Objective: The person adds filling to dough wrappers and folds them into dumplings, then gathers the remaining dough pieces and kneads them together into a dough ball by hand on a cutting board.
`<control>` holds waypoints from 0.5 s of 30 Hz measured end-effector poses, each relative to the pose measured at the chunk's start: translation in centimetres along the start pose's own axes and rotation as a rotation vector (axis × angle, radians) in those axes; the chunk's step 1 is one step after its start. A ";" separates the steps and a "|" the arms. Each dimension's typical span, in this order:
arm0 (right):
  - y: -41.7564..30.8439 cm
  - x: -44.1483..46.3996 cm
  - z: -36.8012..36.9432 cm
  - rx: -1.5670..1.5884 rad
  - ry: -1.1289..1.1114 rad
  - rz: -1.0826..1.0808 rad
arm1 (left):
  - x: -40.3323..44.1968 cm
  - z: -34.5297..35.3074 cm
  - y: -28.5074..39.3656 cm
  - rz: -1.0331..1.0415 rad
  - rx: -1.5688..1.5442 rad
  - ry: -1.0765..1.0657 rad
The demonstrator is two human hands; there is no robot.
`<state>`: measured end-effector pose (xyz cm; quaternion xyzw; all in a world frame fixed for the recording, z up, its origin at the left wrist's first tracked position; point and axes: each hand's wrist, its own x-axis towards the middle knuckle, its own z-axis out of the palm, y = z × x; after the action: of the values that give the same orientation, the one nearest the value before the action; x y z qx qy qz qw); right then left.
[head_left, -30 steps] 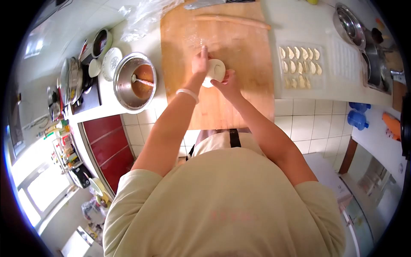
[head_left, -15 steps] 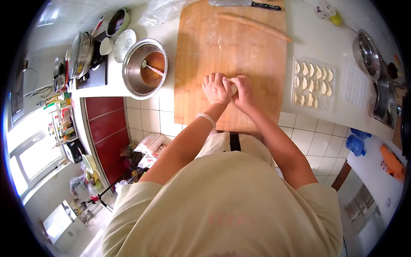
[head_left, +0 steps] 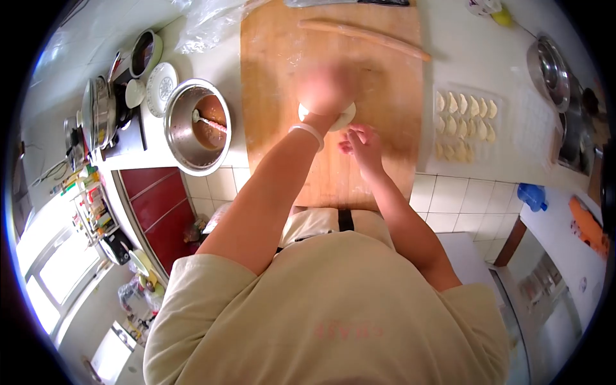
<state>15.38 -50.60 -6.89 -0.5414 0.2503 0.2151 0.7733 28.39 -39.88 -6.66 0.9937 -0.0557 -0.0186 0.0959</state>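
A round, pale piece of dough [head_left: 347,115] lies on the wooden board [head_left: 276,70], partly covered by my left hand [head_left: 326,86]. That hand is smeared by motion and its fingers cannot be made out; a white band circles its wrist. Just to the lower right of the dough, my right hand [head_left: 360,142] is raised over the board with its fingers curled and partly apart, and nothing shows between them. A rolling pin [head_left: 366,36] rests near the board's far end.
Left of the board stands a steel bowl [head_left: 176,131] with reddish-brown filling and a spoon. A clear tray [head_left: 465,157] of crescent dumplings lies to the right. A knife [head_left: 346,2] and plastic wrap [head_left: 202,29] are at the back. Steel basins [head_left: 550,74] stand far right.
The dough, bunched between both hands half a second ago, now lies round and flatter on the board. My left hand has moved forward over it, and my right hand has come away. The view has shifted.
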 end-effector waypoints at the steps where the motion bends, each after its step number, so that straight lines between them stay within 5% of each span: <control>1: -0.2 0.3 0.9 -0.001 0.015 -0.013 | 0.3 0.4 0.0 0.004 -0.060 0.070; 6: -1.0 2.6 2.9 0.257 -0.007 0.126 | -0.3 -0.5 -1.0 0.098 -0.119 -0.048; 10: 0.4 2.2 3.0 -0.033 -0.061 0.056 | -2.6 -3.7 -3.2 0.115 -0.147 -0.255; 12: 1.5 0.4 3.8 -0.340 -0.068 -0.495 | -4.5 -4.3 -5.1 0.088 -0.213 -0.259; 13: 1.5 -0.7 3.6 -0.482 -0.134 -0.364 | -6.4 -3.6 -5.8 -0.235 -0.643 -0.318; 15: 1.9 -3.4 4.1 -0.634 -0.171 -0.475 | -9.4 -2.4 -6.7 -0.580 -0.839 -0.397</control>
<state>12.22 -46.32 -4.98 -0.7762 -0.0255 0.1413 0.6140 19.86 -31.80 -5.31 0.8220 0.2158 -0.2524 0.4626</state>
